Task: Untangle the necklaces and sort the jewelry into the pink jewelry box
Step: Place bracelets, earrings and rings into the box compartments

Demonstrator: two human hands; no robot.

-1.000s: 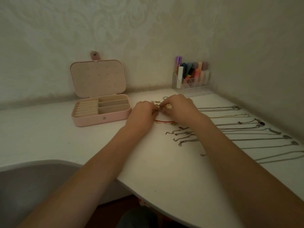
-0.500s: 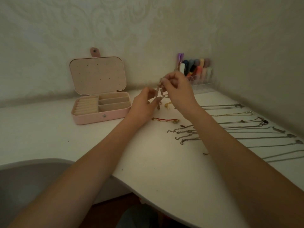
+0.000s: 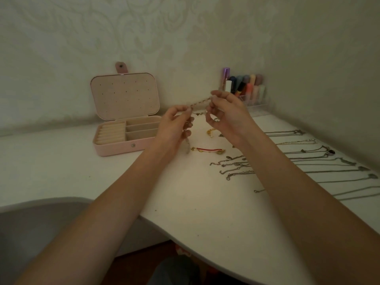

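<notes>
pale patterned wallpaper backs a white desk [image 3: 61, 171] with a curved front edge. the pink jewelry box [image 3: 125, 128] sits open toward the desk's back left, lid up, and from here its compartments look bare. untangled necklaces [image 3: 329, 163] lie in parallel rows along the right edge, well apart from the box, with a red bracelet [image 3: 207, 150] and a small gold piece [image 3: 210, 132] near the middle. a clear organizer of tubes [image 3: 246, 89] stands in the back corner. a second ago both hands were down on the desk picking at something; now they are raised above it. the left hand [image 3: 174, 128] and right hand [image 3: 228, 116] each pinch one end of a short chain [image 3: 200, 102], pulled taut between them, its tail dangling below the left fingers. i'd judge this piece is freed and ready for the box.
</notes>
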